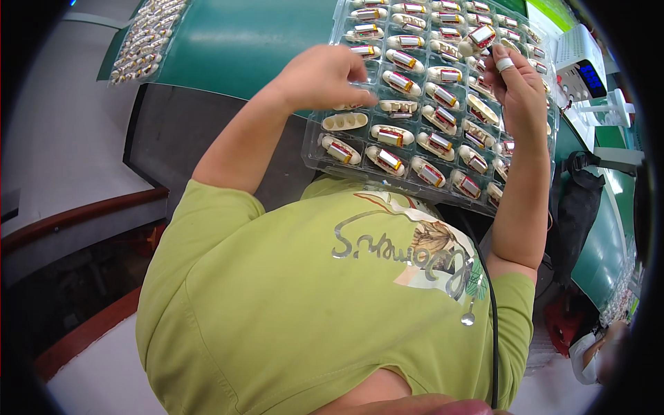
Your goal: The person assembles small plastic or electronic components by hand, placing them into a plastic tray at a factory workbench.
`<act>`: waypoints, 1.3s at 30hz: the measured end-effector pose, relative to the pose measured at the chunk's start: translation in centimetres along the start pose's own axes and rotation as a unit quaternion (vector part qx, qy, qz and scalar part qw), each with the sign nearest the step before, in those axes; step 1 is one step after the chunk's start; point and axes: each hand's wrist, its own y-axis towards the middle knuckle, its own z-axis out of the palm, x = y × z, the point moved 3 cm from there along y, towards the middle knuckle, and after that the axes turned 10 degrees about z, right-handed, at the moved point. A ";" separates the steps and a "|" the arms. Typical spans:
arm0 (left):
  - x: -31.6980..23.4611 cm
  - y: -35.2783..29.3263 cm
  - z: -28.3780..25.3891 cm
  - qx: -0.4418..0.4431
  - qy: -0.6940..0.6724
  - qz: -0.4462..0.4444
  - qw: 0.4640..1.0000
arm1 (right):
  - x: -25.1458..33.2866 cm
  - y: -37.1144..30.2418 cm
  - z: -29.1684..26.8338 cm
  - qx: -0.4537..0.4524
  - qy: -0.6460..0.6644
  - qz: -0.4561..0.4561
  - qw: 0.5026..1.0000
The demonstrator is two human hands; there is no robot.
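My right hand (517, 86), with a white wrap on one finger, pinches a small cream-coloured part with a silver battery cell (481, 36) over the far right of the tray. My left hand (321, 77) hovers above the tray's left side, thumb and fingers bent but apart, with nothing visible between them. Below both lies a clear plastic compartment tray (315, 158). Its compartments hold cream oval shells, most with a silver cell edged in yellow and red. One cream shell (345, 122) near the left edge shows bare round hollows and no cell.
Another filled tray (146, 41) sits at the far left on the green tabletop (242, 41). To the right stand a white instrument with a blue display (589, 77) and a black bag-like item (577, 214). A dark cable (492, 311) runs down over my shirt.
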 end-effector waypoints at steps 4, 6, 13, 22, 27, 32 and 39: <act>-0.8 -1.2 0.9 -0.006 0.080 0.049 0.996 | 1.3 -1.4 0.6 0.035 -0.187 -0.134 0.973; -0.5 -1.3 0.7 0.051 0.028 -0.048 0.997 | 1.9 -3.8 1.7 -0.004 -0.295 -0.132 0.946; 2.7 -2.6 0.4 -0.124 -0.446 -0.083 0.882 | 0.2 -9.0 2.7 -0.082 -0.362 -0.274 0.887; 0.4 -0.6 3.9 -0.084 -0.843 -0.101 0.522 | -2.2 -9.9 2.9 -0.117 -0.295 -0.243 0.917; -1.8 0.8 5.3 -0.013 -0.765 -0.119 0.632 | -3.3 -9.3 2.8 -0.083 -0.232 -0.107 0.963; -6.4 1.6 3.4 -0.034 -0.487 0.124 0.864 | -4.0 -8.9 3.7 -0.009 -0.129 -0.050 0.990; -7.3 0.9 3.1 -0.039 -0.303 0.163 0.938 | -4.7 -9.2 4.9 0.129 -0.150 0.022 0.980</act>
